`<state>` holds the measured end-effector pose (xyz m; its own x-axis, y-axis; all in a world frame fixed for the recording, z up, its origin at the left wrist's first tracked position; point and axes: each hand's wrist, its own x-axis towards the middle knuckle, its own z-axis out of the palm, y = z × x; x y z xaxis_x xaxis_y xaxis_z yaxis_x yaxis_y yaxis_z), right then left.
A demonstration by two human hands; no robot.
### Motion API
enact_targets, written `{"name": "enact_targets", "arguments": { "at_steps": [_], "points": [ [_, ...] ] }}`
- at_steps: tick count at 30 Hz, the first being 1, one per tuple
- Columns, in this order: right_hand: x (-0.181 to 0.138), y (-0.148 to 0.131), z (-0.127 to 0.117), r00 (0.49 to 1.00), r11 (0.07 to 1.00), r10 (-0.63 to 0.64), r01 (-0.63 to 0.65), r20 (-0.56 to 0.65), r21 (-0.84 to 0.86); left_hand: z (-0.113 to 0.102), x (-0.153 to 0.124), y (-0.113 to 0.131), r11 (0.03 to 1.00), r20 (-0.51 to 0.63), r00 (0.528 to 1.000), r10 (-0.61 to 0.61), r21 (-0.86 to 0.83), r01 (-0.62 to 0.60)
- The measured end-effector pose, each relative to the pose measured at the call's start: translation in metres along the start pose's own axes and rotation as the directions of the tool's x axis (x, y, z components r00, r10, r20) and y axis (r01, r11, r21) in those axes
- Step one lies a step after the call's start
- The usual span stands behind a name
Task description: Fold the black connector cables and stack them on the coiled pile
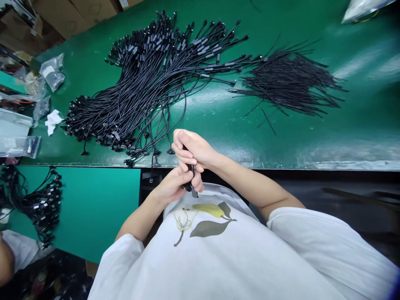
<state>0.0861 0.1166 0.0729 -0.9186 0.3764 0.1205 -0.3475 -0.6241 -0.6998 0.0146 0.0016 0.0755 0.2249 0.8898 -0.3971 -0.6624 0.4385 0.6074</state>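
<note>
Just in front of my shirt, off the table's front edge, my two hands are close together on a folded black cable [191,168]. My left hand [175,182] closes around its lower part, where a dark connector end and a grey sleeve [194,193] stick out below the fingers. Right above it, my right hand [194,150] wraps the upper part in curled fingers, which hide most of the cable there. On the table beyond lies a large heap of black cables [140,83] with plugs at their ends. To its right is a loose pile of thin black ties [290,79].
The green table [218,141] runs across the view. Plastic bags [52,73] and a crumpled white tissue [53,121] lie at its left. Another cable bundle [46,204] rests on a lower green surface, near another person's arm [5,260]. Cardboard boxes [75,16] stand behind.
</note>
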Motion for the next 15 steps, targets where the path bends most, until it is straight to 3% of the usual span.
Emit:
{"name": "enact_targets", "arguments": {
  "at_steps": [5,9,12,15],
  "points": [
    [-0.001,-0.003,-0.006,1.0,0.999,0.017,-0.017,-0.024,0.033,0.005,0.005,0.0,0.996,-0.043,0.997,-0.07,-0.058,0.068],
    [-0.006,-0.007,-0.005,0.974,0.974,0.212,-0.204,-0.082,0.098,-0.001,0.004,-0.01,0.993,-0.083,0.99,-0.116,-0.028,0.114],
    [-0.01,-0.008,-0.007,0.949,0.936,0.314,-0.305,-0.025,0.177,-0.007,0.001,-0.018,0.993,-0.076,0.991,-0.108,-0.046,0.105],
    [-0.012,-0.005,-0.011,0.948,0.924,0.313,-0.317,0.053,0.216,-0.006,-0.001,-0.019,0.982,-0.07,0.989,-0.133,-0.145,0.122]
  ]
}}
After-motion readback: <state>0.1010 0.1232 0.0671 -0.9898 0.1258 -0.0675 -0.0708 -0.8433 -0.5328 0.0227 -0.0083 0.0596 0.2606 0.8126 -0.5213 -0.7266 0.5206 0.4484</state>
